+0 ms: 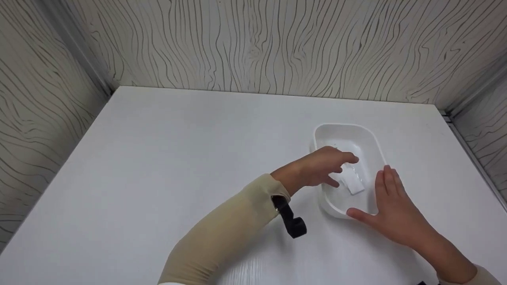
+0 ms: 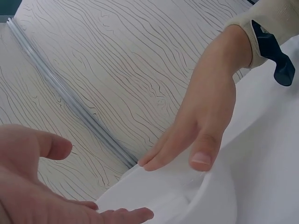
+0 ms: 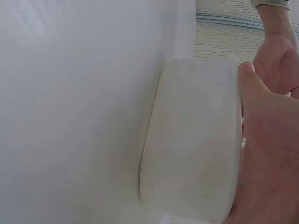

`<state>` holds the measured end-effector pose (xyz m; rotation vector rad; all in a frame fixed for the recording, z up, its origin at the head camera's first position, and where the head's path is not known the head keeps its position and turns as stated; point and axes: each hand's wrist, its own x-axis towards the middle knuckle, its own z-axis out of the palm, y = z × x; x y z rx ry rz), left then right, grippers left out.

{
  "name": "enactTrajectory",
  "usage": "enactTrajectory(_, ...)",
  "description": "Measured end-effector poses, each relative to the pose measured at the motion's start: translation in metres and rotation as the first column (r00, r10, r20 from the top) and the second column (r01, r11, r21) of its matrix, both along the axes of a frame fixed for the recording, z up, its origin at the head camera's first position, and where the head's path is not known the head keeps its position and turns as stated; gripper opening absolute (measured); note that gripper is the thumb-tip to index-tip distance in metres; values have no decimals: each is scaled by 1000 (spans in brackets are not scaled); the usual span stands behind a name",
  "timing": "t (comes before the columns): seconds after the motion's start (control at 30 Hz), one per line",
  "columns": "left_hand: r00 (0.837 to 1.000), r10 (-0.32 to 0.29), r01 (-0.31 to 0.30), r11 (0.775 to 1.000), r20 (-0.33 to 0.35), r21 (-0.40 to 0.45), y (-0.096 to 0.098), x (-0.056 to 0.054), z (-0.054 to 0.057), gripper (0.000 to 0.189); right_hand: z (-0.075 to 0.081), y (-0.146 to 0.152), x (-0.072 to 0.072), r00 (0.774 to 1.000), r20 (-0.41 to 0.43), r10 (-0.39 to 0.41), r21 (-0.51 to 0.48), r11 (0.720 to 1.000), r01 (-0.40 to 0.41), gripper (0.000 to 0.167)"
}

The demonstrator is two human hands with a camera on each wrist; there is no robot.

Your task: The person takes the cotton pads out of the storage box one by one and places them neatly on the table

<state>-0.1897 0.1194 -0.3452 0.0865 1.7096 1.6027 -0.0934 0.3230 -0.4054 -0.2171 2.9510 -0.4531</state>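
Observation:
A white oblong plastic tub (image 1: 378, 144) with rounded corners stands on the right part of the table. Inside it lies a small white flat rectangular piece (image 1: 353, 183), its exact kind not clear; something clear and shiny shows beside it. My left hand (image 1: 323, 166) reaches over the tub's left rim, fingers spread and slightly bent above the white piece, nothing visibly held. My right hand (image 1: 400, 215) rests against the tub's near right corner, fingers straight along the right rim and thumb on the near rim. In the right wrist view the tub's outer wall (image 3: 191, 140) shows beside the thumb.
The white table (image 1: 178, 158) stretches left of the tub. Wood-grain patterned panels (image 1: 253, 47) enclose the back and sides, with metal strips at the corners. A black strap mount (image 1: 291, 217) hangs from my left wrist, close to the tub's near left side.

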Motion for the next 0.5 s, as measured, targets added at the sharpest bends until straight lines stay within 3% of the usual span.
enactTrajectory(0.23,997,65,-63,996,34,-58,10,3,-1,70,0,-1,-1,1000,2,-9,-11,1000,9,130)
enactTrajectory(0.5,997,56,-50,993,53,-108,19,7,-3,50,1,-1,-2,1000,0,-4,-11,1000,4,130)
